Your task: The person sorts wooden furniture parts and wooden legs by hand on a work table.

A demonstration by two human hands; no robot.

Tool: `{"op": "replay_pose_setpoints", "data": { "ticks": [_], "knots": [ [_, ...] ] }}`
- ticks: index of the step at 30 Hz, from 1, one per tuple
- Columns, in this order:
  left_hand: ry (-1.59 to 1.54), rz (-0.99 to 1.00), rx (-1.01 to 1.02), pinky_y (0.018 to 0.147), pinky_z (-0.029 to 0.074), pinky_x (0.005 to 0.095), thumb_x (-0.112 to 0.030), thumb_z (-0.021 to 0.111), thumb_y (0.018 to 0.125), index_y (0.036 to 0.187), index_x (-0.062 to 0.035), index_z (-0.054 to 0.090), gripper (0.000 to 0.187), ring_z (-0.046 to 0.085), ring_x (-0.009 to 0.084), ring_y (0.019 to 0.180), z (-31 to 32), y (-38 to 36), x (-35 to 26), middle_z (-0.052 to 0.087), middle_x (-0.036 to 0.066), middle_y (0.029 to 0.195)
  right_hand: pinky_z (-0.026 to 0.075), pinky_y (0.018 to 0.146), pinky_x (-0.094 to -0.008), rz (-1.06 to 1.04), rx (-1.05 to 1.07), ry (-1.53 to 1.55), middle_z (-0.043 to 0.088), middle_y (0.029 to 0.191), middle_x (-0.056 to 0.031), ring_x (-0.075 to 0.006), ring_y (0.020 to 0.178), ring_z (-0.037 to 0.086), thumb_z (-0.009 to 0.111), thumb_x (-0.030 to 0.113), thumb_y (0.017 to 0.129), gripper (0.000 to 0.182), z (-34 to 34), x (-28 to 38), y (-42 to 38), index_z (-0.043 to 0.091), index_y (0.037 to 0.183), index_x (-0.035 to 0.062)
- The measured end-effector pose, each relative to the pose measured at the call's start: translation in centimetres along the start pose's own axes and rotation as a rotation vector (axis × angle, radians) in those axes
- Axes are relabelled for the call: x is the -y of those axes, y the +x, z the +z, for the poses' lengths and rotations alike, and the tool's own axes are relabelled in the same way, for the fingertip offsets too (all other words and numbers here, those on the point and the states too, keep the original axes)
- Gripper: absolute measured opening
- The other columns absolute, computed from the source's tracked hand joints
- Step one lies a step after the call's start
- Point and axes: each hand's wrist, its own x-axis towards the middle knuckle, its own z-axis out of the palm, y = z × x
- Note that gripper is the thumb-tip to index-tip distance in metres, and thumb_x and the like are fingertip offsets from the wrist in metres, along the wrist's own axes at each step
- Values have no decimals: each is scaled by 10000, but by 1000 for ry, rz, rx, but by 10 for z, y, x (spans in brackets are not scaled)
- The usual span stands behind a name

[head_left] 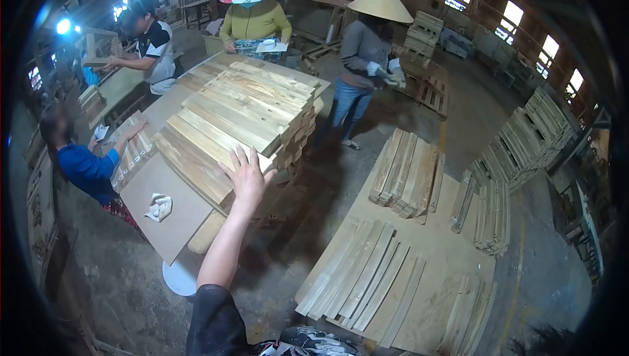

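My left hand (247, 176) reaches out palm down, its fingers spread. It rests on or just above the near right ends of the top planks in a large wood stack (229, 110), holding nothing. I cannot make out whether the palm presses on the wood. Light planks lie side by side on top, with many block-like ends showing along the right side. A brown board (164, 225) juts out left of my forearm, with a crumpled white cloth (158, 207) on it. My right hand is out of the frame.
Planks (357, 274) and a bundle (406, 172) lie on a low board (436, 244) at right. Tall plank stacks (524, 139) stand beyond. A person in blue (85, 166) works at left; others (255, 21) (367, 54) (154, 48) stand behind. A white round lid (179, 279) sits below.
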Motion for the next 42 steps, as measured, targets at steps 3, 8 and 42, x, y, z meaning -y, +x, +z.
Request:
{"op": "replay_pose_setpoints", "data": {
  "ticks": [3,8,42],
  "knots": [
    [-1,-1,11,1118,91,790,-553,766,802,1494,-47,440,917,267,477,1487,-2,14,10,331,322,1564,484,992,-426,30,-2,30,626,1312,-145,-270,1174,609,416,694,992,768,-2,-7,-2,535,1433,76],
    [-55,15,42,1204,292,498,-428,793,834,1486,6,420,867,272,501,1470,-5,21,19,303,371,1553,475,1010,-426,118,7,150,624,1322,-145,-273,1189,606,411,700,990,783,-25,-46,-19,529,1445,74],
    [-688,561,611,956,494,478,-165,727,895,1155,-8,670,309,600,407,1164,-8,-565,-417,629,221,1232,462,990,-497,-537,-610,-849,525,1199,-171,-399,1173,532,819,301,708,737,-387,-10,202,516,1343,80]
  ]
}}
